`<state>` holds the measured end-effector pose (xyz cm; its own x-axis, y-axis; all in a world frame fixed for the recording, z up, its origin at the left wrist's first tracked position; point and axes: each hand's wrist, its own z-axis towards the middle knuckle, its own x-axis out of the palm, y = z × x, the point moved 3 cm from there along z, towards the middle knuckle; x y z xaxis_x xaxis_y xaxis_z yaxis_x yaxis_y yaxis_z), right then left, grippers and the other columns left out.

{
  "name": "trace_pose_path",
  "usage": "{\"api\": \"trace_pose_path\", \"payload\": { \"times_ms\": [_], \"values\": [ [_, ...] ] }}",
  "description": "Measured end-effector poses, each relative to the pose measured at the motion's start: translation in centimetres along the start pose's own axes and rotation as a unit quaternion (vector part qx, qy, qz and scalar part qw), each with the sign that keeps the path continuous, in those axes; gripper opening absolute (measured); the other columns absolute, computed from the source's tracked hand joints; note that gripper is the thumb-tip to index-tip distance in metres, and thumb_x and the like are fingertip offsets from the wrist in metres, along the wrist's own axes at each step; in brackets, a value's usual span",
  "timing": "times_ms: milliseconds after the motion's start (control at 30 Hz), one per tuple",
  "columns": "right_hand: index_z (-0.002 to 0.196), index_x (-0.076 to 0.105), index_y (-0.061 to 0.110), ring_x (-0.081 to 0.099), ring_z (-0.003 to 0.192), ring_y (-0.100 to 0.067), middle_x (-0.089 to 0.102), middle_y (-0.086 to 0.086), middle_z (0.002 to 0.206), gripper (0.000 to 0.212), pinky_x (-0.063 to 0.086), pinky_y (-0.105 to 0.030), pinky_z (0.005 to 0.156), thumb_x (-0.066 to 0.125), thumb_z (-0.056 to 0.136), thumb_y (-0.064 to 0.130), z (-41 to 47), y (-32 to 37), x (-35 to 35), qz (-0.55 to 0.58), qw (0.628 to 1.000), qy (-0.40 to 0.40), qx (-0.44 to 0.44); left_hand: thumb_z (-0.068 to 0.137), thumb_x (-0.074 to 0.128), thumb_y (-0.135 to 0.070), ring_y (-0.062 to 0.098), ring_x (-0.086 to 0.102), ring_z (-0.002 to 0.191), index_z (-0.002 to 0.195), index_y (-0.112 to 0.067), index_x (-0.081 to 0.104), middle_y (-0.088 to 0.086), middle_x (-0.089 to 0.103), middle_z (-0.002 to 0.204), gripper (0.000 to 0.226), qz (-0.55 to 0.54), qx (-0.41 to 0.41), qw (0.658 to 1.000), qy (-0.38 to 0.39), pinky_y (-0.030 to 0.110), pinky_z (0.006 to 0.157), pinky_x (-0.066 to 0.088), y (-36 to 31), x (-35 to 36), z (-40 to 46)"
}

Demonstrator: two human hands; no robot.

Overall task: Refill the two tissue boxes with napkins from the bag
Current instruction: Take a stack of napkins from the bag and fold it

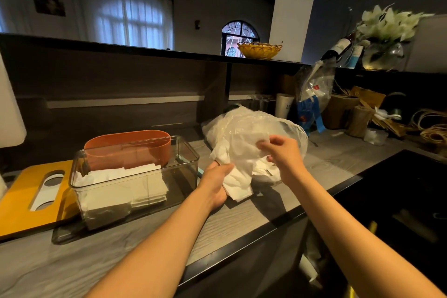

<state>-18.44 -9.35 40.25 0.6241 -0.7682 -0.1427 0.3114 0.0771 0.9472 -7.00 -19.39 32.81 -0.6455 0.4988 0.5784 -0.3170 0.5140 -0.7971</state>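
There, clear box [135, 176] lengthwise along counter [242, 220].

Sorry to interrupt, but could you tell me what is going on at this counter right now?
A person is pulling napkins out of a clear plastic bag on the counter. The left hand grips a wad of white napkins, while the right hand pinches the bag's edge. The clear tissue box already holds some napkins; the orange box stands behind it.
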Motion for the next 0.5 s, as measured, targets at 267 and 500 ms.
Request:
{"api": "trace_pose_path", "payload": {
  "times_ms": [267,500],
  "values": [
    [0.113,0.065,-0.003,0.065,0.090,-0.019,0.067,-0.010,0.100,0.025,0.054,-0.030,0.076,0.058,0.093,0.010,0.8,4.4,-0.4,0.090,0.966,0.243,-0.017,0.103,0.044,-0.042,0.036,0.065,0.102,0.118,-0.008,0.058,0.019,0.071,0.109,0.039,-0.143,-0.046,0.988,0.036,0.046,0.086,0.052,-0.6,0.5,-1.0],
    [0.108,0.069,0.016,0.065,0.089,-0.022,0.068,-0.008,0.099,0.026,0.048,-0.019,0.060,0.076,0.083,0.018,2.7,-0.8,2.2,-0.211,0.964,0.161,-0.031,0.099,0.058,-0.027,0.027,0.068,0.097,0.128,-0.015,0.058,0.013,0.071,0.112,0.032,0.009,-0.012,0.999,0.042,0.037,0.070,0.059,-0.1,0.1,-0.8]
  ]
}}
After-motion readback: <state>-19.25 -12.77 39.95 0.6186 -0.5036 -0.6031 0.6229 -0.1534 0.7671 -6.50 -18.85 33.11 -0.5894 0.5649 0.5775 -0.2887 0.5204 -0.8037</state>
